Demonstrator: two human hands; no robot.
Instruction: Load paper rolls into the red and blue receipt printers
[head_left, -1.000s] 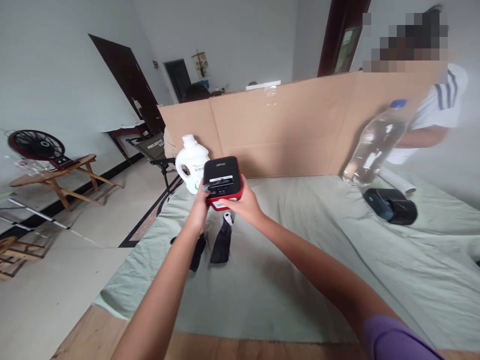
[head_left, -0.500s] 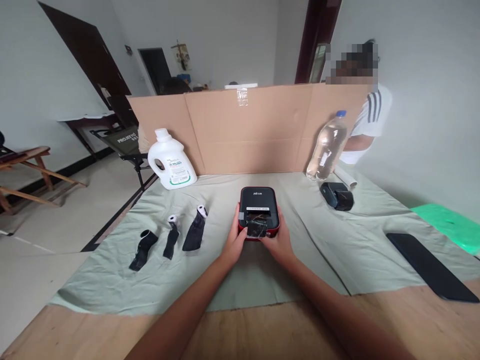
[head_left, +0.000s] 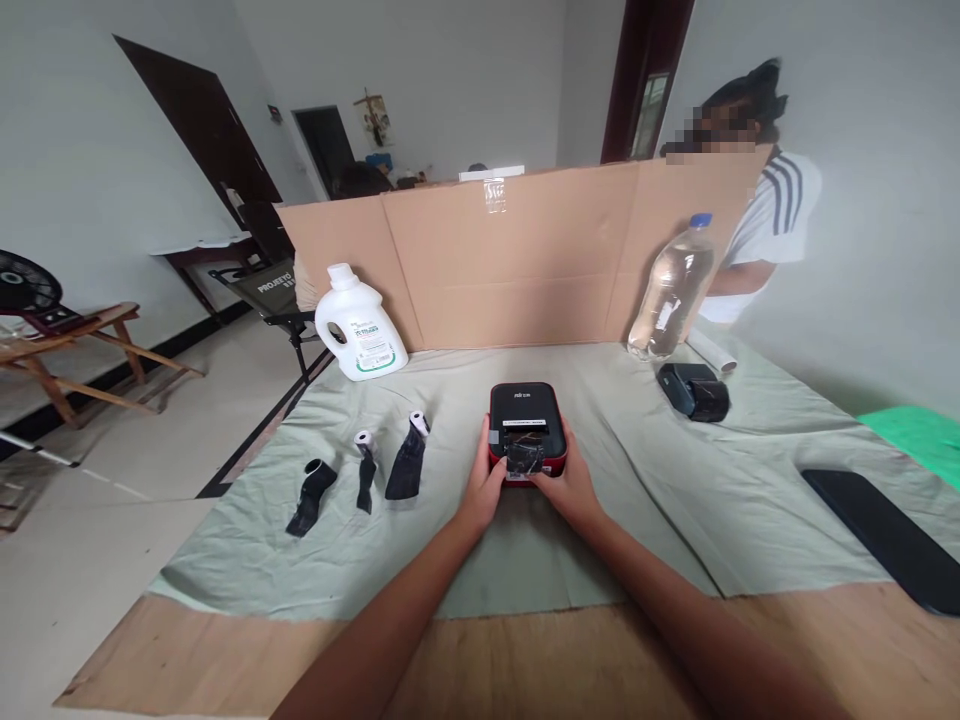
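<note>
Near the centre of the frame, a black-and-red printer (head_left: 523, 406) is held by its 2 sides between the left hand (head_left: 482, 490) and the right hand (head_left: 576, 490), with the thumbs (head_left: 499, 471) placed at its near edge. Whether its weight is borne by the cloth (head_left: 517, 570) cannot be told; if it is not, the printer could be tipped or dropped by a grip loosened on 1 side. The dark strip (head_left: 525, 455) could be creased if it is pressed by the thumbs. By a leftward slide, the 3 rolls (head_left: 366, 476) could be knocked.
</note>
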